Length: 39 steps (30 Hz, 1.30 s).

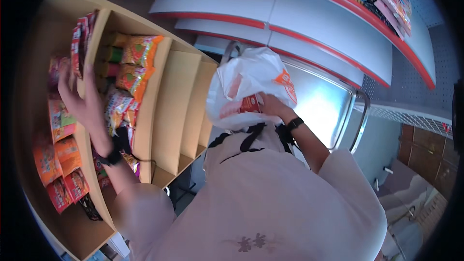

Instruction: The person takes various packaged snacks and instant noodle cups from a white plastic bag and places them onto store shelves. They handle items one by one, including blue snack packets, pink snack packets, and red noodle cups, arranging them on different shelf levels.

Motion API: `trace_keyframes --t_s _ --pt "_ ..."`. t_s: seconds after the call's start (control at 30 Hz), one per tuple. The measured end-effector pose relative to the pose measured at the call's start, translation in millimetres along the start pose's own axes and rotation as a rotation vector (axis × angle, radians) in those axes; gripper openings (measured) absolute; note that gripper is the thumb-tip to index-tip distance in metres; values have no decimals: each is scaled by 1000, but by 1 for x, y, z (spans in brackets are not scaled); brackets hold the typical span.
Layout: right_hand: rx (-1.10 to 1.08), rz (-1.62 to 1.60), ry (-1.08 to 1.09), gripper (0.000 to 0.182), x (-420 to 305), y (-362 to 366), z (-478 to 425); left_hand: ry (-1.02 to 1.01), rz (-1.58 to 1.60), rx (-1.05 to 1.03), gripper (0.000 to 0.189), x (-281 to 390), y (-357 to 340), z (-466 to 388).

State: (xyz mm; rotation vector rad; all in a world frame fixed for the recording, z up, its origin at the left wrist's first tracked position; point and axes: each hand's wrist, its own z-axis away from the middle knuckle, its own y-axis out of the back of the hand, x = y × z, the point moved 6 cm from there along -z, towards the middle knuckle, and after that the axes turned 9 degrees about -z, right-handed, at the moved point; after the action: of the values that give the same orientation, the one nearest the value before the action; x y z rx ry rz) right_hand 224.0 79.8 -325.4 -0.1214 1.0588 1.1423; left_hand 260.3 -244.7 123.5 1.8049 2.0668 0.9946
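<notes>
My left hand [81, 98] is raised at the wooden shelf unit [159, 76], fingers spread beside several upright red packets [82, 40]; whether a fingertip touches them cannot be told. More snack packets lie beneath and beside it, among them orange bags [139, 52]. In front of my body, my right hand [272, 104] is at the opening of a white plastic bag [250, 61] with orange print. Its fingers are closed on the end of a red packet [251, 104], which lies against the bag. Both wrists wear black bands.
White shelves with red edges [304, 40] cross the top, with snack bags [395, 3] at the upper right. A metal cart [319, 98] with tubular handles stands behind the plastic bag. A white wire rack [409, 116] is at the right.
</notes>
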Motion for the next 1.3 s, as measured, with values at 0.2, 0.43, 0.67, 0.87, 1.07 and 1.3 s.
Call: trace_keyframes --t_s 0.2,0.43,0.67,0.87,1.07,1.3 --pt "327 -488 265 41 -47 65 -12 2 653 -1238 31 72 -120 238" --pt "192 -947 104 41 -34 74 -24 127 -184 -1059 41 -32 -211 372" --pt "-278 314 -30 42 55 -61 -69 370 116 -1063 32 -65 -188 369" --pt "-129 147 -181 59 73 -106 -80 149 79 -918 38 -13 -140 332" --pt "-70 63 -18 46 60 -84 -68 273 187 -903 41 -17 -130 333" --pt "78 235 453 21 -89 44 59 280 246 -836 30 -9 -105 281"
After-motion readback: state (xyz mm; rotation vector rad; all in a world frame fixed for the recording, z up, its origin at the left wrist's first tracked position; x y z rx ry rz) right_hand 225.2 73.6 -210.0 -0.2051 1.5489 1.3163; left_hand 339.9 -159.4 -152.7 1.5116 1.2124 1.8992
